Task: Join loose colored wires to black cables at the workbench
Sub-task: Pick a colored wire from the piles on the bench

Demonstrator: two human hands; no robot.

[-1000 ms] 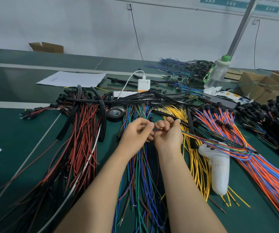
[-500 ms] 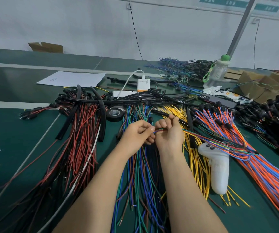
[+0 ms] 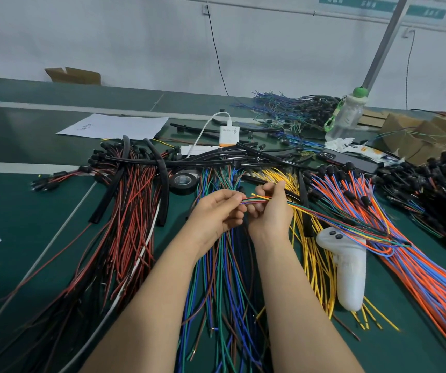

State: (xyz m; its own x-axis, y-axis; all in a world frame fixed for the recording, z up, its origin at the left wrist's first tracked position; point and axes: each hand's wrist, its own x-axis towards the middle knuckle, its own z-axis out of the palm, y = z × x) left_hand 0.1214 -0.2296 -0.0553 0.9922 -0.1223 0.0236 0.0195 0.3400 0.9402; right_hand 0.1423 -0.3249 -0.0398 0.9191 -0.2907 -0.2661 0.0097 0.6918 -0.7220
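Coloured wires (image 3: 318,215) lie sideways: the left hand (image 3: 216,216) pinches their tips, the right hand (image 3: 270,214) grips them just beside it, and the tails run off past the white controller (image 3: 351,270).

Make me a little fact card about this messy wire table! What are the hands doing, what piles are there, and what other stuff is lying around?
left hand: pinches one end of the wire bundle
right hand: grips the same bundle, which trails off to the right
piles, left to right: red and black wires; blue and green wires; yellow wires; orange and blue wires
other stuff: tape roll, charger, white controller, bottle, paper
surface: green workbench
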